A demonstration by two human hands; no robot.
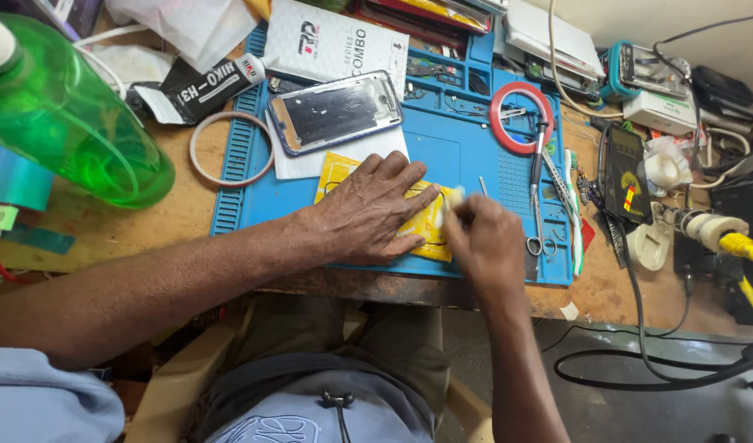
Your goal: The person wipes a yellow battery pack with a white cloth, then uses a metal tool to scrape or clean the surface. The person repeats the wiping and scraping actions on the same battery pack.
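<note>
blue mat (450,156): left hand (368,215) flat on yellow sheet (430,221).

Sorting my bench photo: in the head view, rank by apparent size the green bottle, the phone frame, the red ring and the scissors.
1. Green bottle, though it is nearest the camera.
2. Phone frame.
3. Red ring and scissors: too alike in extent to rank.

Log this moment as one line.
left hand: flat on yellow sheet | right hand: pinching small pale piece at sheet edge | surface: blue mat

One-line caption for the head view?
Left hand pins a yellow sheet on a blue repair mat; right hand rubs it beside a phone housing.
</note>
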